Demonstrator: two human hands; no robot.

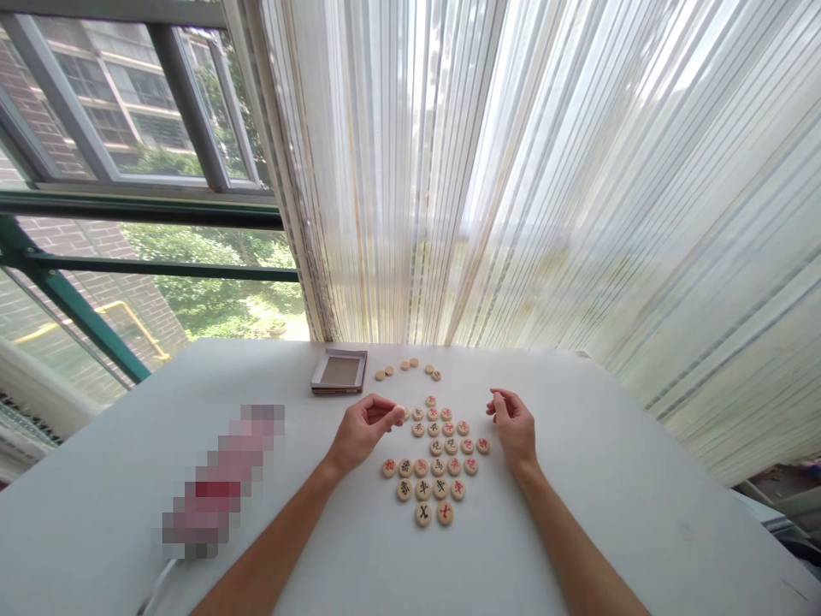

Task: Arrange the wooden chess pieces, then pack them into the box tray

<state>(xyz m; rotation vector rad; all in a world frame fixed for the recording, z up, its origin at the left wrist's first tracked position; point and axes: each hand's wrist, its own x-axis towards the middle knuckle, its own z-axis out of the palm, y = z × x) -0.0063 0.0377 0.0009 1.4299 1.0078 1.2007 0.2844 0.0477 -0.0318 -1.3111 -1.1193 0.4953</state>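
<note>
Round wooden Chinese chess pieces [438,467] with red and black characters lie face up in staggered rows on the white table [616,513]. My left hand [369,426] is at the left of the upper rows, thumb and fingers pinched on a pale chess piece [401,412]. Another piece is partly hidden next to its fingertips. To the right of the rows, my right hand [513,421] hovers with loosely bent fingers; I see nothing between them. The red-marked piece [483,446] is the nearest to it.
Several more pieces [404,365] form a loose arc at the back. Left of them stands an open shallow box [339,373]. A pixelated pinkish object [224,479] with a white cable lies on the left. Sheer curtains [513,214] and a window border the far edge.
</note>
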